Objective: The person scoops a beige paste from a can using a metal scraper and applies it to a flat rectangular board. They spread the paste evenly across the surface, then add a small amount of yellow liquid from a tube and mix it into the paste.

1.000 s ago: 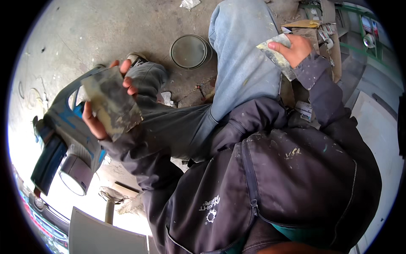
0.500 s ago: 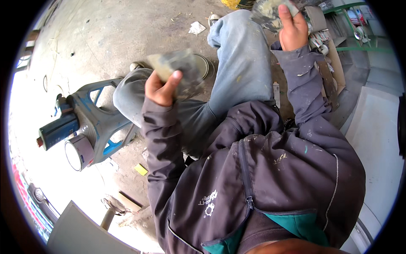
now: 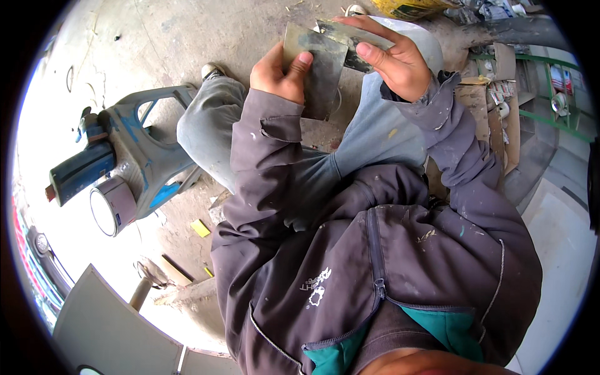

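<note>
My left hand (image 3: 278, 78) grips a thin, square, filler-smeared metal plate (image 3: 317, 84) by its left side, thumb on its face. My right hand (image 3: 403, 72) holds a second stained plate (image 3: 356, 61) between thumb and fingers. The two plates meet, their edges overlapping, above my jeans (image 3: 381, 125); whether they touch firmly I cannot tell. Their lower surroundings are partly hidden by the plates and my sleeves.
At left is a grey plastic stool (image 3: 128, 140) with a metal can (image 3: 112, 206) and a blue container (image 3: 84, 172). A yellow sack (image 3: 409, 7) lies at the top. Cardboard (image 3: 472, 115) and green metal framing (image 3: 550, 119) are at right; a pale panel (image 3: 112, 319) is lower left.
Both hands, apart earlier, have come together at the upper middle with their plates. My left hand moved up and right; my right hand moved left and down from a half second ago.
</note>
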A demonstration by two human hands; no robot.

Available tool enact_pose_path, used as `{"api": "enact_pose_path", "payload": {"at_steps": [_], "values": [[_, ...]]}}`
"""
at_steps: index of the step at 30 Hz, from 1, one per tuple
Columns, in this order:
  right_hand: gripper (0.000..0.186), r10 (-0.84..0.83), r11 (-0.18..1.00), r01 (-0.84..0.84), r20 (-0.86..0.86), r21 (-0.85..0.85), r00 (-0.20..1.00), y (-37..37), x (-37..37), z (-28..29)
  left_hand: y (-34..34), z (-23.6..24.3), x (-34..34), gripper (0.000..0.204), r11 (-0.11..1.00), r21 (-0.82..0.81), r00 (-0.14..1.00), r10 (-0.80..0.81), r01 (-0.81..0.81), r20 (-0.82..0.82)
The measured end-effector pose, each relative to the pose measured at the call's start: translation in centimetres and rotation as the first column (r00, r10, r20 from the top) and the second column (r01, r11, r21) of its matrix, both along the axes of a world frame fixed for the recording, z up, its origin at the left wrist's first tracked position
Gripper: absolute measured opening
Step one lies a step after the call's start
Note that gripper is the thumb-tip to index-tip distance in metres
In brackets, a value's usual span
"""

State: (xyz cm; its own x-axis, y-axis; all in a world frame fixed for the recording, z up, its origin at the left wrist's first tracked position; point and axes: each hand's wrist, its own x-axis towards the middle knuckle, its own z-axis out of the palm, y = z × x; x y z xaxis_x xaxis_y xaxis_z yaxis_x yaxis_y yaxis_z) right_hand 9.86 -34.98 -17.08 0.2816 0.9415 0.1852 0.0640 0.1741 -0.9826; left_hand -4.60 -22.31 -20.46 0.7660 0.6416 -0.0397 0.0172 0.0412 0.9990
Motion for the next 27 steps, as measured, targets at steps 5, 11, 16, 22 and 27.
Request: {"api": "enact_pose_path", "payload": {"at_steps": [5,11,16,22,27], "values": [[0.036,0.019,0.98,0.035,0.262,-0.198,0.965,0.0,1.2,-4.7,0.6,-1.8,1.2,0.02,0.997,-0.017,0.993,0.073,-0.072,0.088],[0.036,-0.024,0.999,0.008,-0.443,-0.038,0.896,2.1,2.7,-2.1,1.0,-4.5,0.8,0.023,0.998,0.057,0.995,-0.018,0.023,-0.095],[0.039,0.035,0.999,-0.028,0.243,-0.033,0.97,2.8,1.0,-0.8,1.2,-3.2,0.5,0.024,1.0,-0.002,0.995,0.03,-0.03,-0.097],[0.04,0.027,0.984,0.019,0.258,-0.175,0.966,1.6,2.5,-5.5,1.2,-2.1,1.2,0.025,0.998,0.056,0.984,0.014,-0.004,-0.179],[0.047,-0.028,0.986,-0.038,-0.388,-0.163,0.921,3.0,0.8,-1.0,0.7,-3.1,1.0,0.025,0.987,-0.157,0.998,0.014,-0.024,-0.062]]}}
